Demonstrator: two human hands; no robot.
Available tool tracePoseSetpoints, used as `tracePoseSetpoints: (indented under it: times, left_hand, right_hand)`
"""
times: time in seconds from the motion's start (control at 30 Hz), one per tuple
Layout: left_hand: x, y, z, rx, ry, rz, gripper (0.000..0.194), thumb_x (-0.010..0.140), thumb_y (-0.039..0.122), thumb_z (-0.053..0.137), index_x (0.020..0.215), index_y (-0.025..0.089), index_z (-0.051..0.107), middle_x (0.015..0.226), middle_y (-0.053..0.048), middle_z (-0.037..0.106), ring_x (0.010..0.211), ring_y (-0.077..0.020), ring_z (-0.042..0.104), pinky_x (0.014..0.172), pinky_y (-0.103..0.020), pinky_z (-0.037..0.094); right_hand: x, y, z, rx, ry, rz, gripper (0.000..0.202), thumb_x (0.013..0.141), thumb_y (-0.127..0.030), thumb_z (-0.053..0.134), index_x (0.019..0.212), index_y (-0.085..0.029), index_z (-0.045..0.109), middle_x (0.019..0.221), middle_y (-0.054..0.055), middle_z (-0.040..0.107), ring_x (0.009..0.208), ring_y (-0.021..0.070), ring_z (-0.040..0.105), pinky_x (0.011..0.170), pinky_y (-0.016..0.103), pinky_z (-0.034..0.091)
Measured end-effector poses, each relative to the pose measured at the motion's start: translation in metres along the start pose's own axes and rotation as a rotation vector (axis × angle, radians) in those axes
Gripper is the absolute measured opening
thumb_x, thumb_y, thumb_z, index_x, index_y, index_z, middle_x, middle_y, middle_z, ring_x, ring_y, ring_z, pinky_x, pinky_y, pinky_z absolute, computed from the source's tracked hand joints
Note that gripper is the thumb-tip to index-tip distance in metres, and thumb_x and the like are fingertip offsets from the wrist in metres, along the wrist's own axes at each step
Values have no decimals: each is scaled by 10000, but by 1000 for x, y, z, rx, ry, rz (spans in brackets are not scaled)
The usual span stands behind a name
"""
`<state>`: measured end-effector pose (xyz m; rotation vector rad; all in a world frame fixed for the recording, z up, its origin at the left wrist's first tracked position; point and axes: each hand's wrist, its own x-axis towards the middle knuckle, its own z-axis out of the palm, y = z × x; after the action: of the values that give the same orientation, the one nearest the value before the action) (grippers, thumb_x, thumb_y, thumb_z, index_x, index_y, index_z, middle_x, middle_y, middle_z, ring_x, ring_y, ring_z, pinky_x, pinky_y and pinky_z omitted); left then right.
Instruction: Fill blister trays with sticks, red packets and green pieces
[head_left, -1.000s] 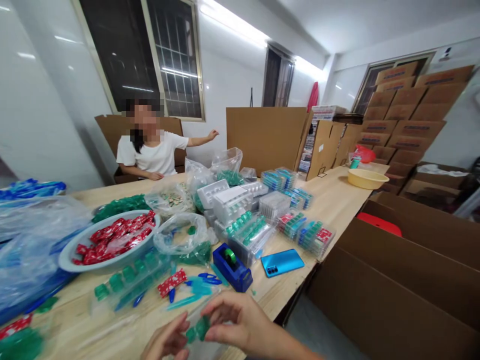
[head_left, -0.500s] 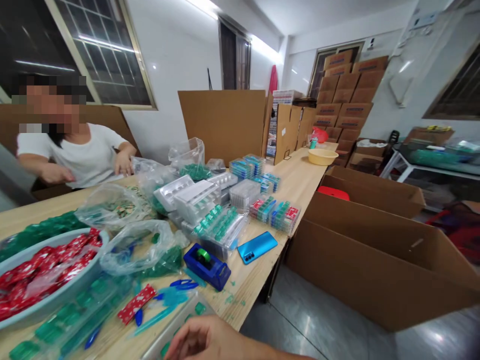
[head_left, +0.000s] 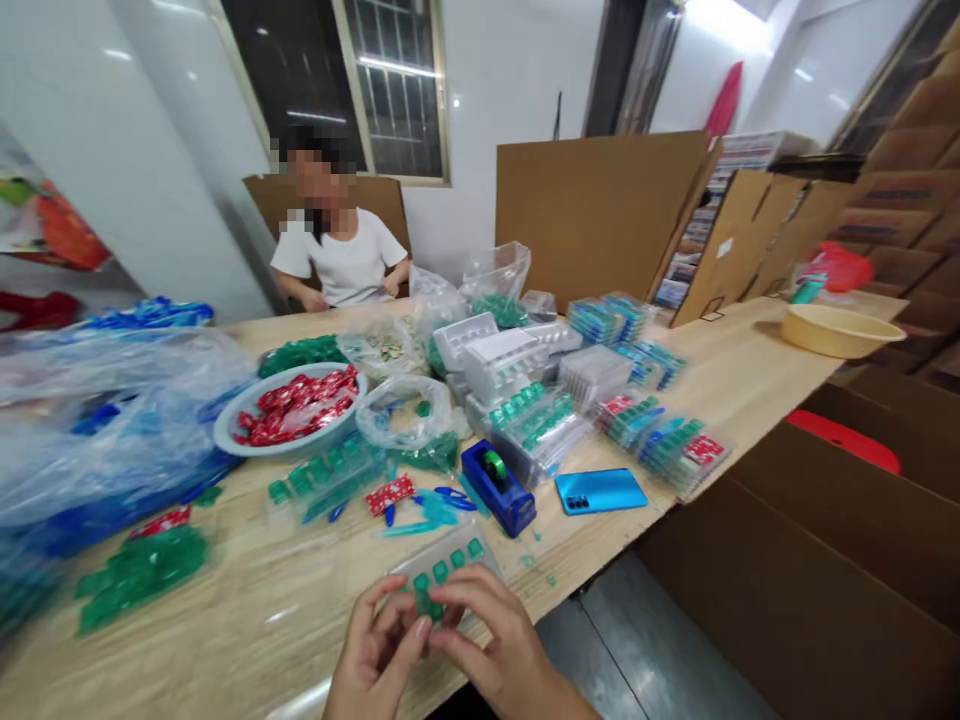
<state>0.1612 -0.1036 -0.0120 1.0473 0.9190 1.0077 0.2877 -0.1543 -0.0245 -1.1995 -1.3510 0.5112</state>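
Observation:
My left hand and my right hand meet at the near table edge. Their fingertips close together on a small translucent green cube. Just beyond and under the fingers lies a pale plastic tray with a row of similar green cubes in it; the hands cover its near end. Ahead of the tray are light-blue sticks, a red dotted packet and a blue tape dispenser with green tape.
A blue phone lies near the right edge. Behind stand packed clear boxes and a bowl of red packets. Green pieces and plastic bags occupy the left. A co-worker sits across; a cardboard box stands right.
The view has swung left, bringing the bags and green pile into sight. My left hand has come into view and joined the right at the tray; both now grip a green cube.

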Motion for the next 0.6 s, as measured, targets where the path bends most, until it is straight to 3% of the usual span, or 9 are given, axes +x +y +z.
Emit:
tracePoseSetpoints:
  times: [0.1, 0.2, 0.3, 0.43, 0.6]
  left_hand:
    - [1, -7, -4, -14, 3, -14, 562, 641, 496, 815, 1081, 231, 587, 851, -6, 705, 779, -163, 659, 744, -244, 526]
    - [2, -9, -10, 39, -69, -57, 496, 699, 469, 769, 1092, 217, 601, 906, -31, 701, 858, -178, 660, 812, -266, 508]
    - [1, -7, -12, 59, -101, -82, 412, 728, 404, 744, 1065, 205, 618, 848, -19, 670, 825, -168, 631, 828, -281, 485]
    - [-1, -7, -13, -9, -66, -76, 321, 750, 326, 711, 1030, 194, 629, 806, -1, 617, 799, -152, 590, 815, -279, 460]
    - [0, -18, -28, 13, -83, -27, 364, 779, 295, 672, 1118, 172, 628, 927, -47, 674, 873, -164, 618, 869, -310, 461]
  right_hand:
    - [4, -5, -4, -143, 3, -47, 163, 917, -253, 583, 1028, -179, 676, 969, 86, 693, 821, 147, 681, 759, 270, 577]
    - [7, -6, -3, -172, 23, -89, 101, 897, -194, 606, 965, -198, 681, 913, 58, 729, 854, 155, 715, 766, 241, 592]
    - [2, 2, 2, -259, 33, -238, 225, 895, -140, 596, 1087, -222, 679, 964, 49, 752, 900, 147, 729, 806, 212, 597]
    - [-10, 29, 2, -411, -52, -373, 401, 919, -110, 542, 1294, -233, 607, 1105, 67, 739, 998, 164, 721, 861, 228, 600]
    - [7, 81, -8, -379, -270, -478, 387, 841, -220, 683, 1227, -245, 675, 1063, 51, 760, 880, 189, 754, 737, 198, 621]
